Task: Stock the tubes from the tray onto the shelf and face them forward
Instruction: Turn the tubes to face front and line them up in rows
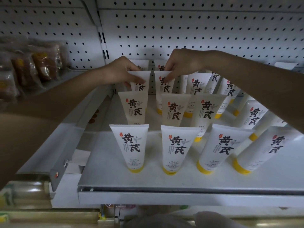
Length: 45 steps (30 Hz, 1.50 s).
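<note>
**A:** What does each grip hold?

**B:** The left grip pinches the top of one white plastic tube with black characters. The right grip pinches a second tube just beside it. Both tubes are far back on the white metal shelf.

**A:** And nearer?

**B:** Three tubes in the middle row, and four in the front row, standing on yellow caps. Bare shelf runs to the front lip.

White pegboard backing, clear bags of brown goods at left
</note>
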Tool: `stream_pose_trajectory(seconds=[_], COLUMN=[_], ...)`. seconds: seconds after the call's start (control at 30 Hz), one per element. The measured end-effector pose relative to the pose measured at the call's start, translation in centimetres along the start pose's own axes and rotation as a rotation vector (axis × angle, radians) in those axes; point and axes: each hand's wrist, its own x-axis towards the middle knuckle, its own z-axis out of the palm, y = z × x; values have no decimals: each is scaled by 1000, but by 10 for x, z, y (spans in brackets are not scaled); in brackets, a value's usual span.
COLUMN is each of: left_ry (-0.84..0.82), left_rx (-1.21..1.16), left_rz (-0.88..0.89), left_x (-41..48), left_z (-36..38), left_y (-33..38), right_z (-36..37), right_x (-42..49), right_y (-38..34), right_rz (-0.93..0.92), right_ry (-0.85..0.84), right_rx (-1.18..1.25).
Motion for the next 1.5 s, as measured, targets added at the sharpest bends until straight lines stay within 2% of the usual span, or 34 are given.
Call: stream_pose_trajectory(seconds=[0.23, 0.43, 0.5, 0.57, 0.67, 0.87, 1.03, 1.23, 1.5], left_ry=[51, 274, 229, 112, -14, -104, -112, -90, -79], left_rx=[52, 26, -33, -37, -27, -30, -25, -97, -55], left_rz=[11, 70, 64, 67, 74, 46, -14, -25, 9], left_x=[-6, -32, -47, -62, -77, -78, -75, -77, -78], left_z=[-4, -29, -31, -27, -15, 10, 18, 20, 19], left_y=[6, 29, 39, 46, 48, 35, 19, 21, 21], right_z=[-9, -36, -38, -32, -16, 5, 18, 22, 25], right_x=[-11, -37, -48, -61, -73, -75, -73, -73, -66], right_y=[1, -13, -24, -39, -55, -56, -51, -54, -58], right_rz=[12, -16, -17, -44, -87, -92, -87, -91, -81], right_ry=[67, 258, 194, 81, -49, -172, -122, -48, -26], right_rx=[30, 172, 175, 196, 100, -30, -49, -7, -5])
